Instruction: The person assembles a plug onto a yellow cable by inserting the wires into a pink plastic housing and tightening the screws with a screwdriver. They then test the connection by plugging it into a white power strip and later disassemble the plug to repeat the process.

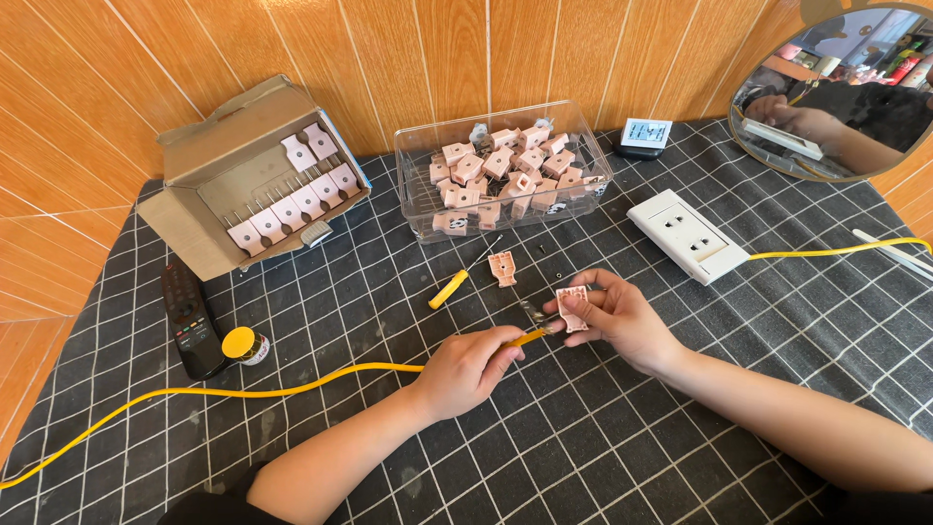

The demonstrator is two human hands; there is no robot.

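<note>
Table [680, 428] under a black grid-checked cloth fills our view, orange wood-panelled wall [437, 58] behind. On it, an open cardboard box [209, 160] and a clear plastic tub [505, 209] keep pink plug parts in reach. Our left hand [466, 369] grips the long yellow cable [243, 389] near its end; our right hand [612, 316] pinches a small pink plug half [571, 306], tilted up, we'd judge, to meet the wire.

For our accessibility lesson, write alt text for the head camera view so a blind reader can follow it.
Two bare hands work over a black checked cloth: the right hand holds a small pink plug, the left hand feeds a yellow cable into it. Behind lie a screwdriver, a clear tub of pink plugs, a cardboard box and a white socket.
</note>
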